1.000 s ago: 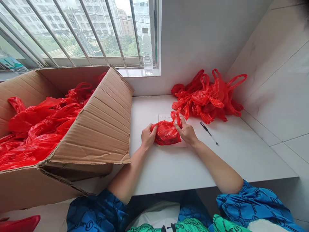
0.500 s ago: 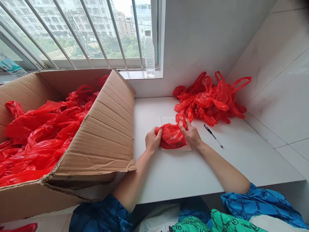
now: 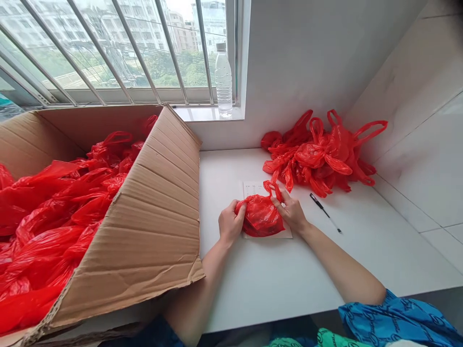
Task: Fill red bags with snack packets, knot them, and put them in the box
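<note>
A crumpled red plastic bag (image 3: 261, 216) lies on a white sheet of paper (image 3: 253, 187) in the middle of the white table (image 3: 275, 274). My left hand (image 3: 230, 224) grips the bag's left side with curled fingers. My right hand (image 3: 293, 213) pinches its right side, close to the bag's handle loop, which sticks up. Both hands are closed on this one bag.
A large open cardboard box (image 3: 152, 226) full of loose red bags (image 3: 54, 217) stands at the left. A pile of bundled red bags (image 3: 318, 154) lies at the back right, a black pen (image 3: 324, 212) beside it. A water bottle (image 3: 223, 79) stands on the windowsill.
The view has shifted and tilted down a little. Both hands stay on the bag, working it into a tighter bundle over the paper.
</note>
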Available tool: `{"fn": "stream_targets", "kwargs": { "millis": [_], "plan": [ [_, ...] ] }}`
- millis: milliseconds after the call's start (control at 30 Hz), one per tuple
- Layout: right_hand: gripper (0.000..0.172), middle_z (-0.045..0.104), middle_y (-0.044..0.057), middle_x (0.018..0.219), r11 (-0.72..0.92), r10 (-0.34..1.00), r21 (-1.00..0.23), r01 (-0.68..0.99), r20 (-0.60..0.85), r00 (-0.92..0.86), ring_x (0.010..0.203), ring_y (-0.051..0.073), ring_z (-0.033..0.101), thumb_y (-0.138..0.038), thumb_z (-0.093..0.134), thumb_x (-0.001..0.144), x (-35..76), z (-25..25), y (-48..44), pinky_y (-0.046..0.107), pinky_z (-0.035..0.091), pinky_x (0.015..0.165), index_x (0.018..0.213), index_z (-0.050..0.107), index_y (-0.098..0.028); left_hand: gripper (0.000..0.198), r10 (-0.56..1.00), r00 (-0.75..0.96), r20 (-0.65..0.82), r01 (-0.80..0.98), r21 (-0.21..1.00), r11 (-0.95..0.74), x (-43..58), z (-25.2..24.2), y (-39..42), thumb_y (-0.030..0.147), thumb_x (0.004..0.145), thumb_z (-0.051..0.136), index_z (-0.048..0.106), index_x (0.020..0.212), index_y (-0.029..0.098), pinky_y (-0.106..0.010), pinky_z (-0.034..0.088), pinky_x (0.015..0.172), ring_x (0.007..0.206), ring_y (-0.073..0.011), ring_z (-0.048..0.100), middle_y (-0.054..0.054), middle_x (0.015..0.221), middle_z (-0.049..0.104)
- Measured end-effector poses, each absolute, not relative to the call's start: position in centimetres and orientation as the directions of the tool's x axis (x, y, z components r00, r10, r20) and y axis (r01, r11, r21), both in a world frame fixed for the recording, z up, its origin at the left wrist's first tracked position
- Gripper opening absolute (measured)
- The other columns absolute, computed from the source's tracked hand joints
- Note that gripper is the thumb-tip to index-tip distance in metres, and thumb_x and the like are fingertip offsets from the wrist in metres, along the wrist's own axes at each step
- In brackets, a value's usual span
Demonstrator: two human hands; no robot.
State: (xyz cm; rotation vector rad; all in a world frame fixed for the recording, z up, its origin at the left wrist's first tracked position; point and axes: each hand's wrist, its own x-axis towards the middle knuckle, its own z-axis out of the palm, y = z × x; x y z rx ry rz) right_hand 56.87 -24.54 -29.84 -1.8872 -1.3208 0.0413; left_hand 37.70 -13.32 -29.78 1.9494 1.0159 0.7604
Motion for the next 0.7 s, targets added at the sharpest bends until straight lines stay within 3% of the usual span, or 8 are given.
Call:
{"fn": "stream_targets", "kwargs": {
  "millis": [133,267,433,567,700],
  "plan": [
    [0.046,0.065,0.000,0.069,-0.091,0.809,-0.643,0.760,0.398,0.433,0.053,0.018,0.055,-0.049,0.041,0.097,56.8,-29.7,-24.7,0.029,0.047,0.062,0.133,0.054,-0.024,0.035,0.855,0.496,0.154,0.377,0.849,-0.371,37.7,-29.7,-13.3,0.049,0.092,0.046,0.050,0.070,0.022,-0.023,0.031,0.056,0.059,-0.0130,0.045,0.004,0.062,0.054],
    [0.046,0.059,-0.003,0.059,-0.094,0.817,-0.671,0.735,0.371,0.442,0.048,0.018,0.051,-0.049,0.041,0.097,56.7,-29.5,-25.0,0.028,0.044,0.057,0.132,0.054,-0.023,0.035,0.859,0.486,0.161,0.370,0.853,-0.369,37.9,-29.7,-13.3,0.048,0.092,0.048,0.049,0.068,0.022,-0.024,0.030,0.056,0.058,-0.0128,0.043,0.004,0.061,0.051],
    [0.045,0.057,-0.003,0.062,-0.049,0.831,-0.728,0.684,0.350,0.433,0.051,0.016,0.048,-0.050,0.040,0.097,56.5,-29.1,-25.6,0.028,0.044,0.060,0.131,0.055,-0.024,0.035,0.864,0.475,0.165,0.357,0.862,-0.360,38.2,-29.7,-13.5,0.048,0.091,0.049,0.050,0.068,0.022,-0.023,0.029,0.056,0.059,-0.0128,0.042,0.004,0.060,0.049],
    [0.054,0.057,-0.004,0.063,-0.009,0.842,-0.811,0.585,0.309,0.441,0.057,0.017,0.053,-0.053,0.040,0.097,56.4,-28.6,-26.0,0.029,0.046,0.063,0.142,0.046,-0.024,0.036,0.864,0.471,0.176,0.335,0.870,-0.360,38.2,-29.7,-13.5,0.048,0.091,0.050,0.049,0.067,0.021,-0.023,0.031,0.056,0.059,-0.0124,0.042,0.004,0.060,0.049],
    [0.068,0.066,-0.002,0.073,0.001,0.917,-0.890,0.456,0.183,0.354,0.063,0.019,0.061,-0.052,0.057,0.089,55.7,-28.2,-26.3,0.030,0.051,0.064,0.147,0.036,-0.024,0.036,0.860,0.467,0.206,0.272,0.892,-0.362,38.2,-29.4,-13.6,0.049,0.092,0.047,0.052,0.071,0.021,-0.022,0.037,0.058,0.060,-0.0124,0.046,0.003,0.063,0.052]
  ]
}}
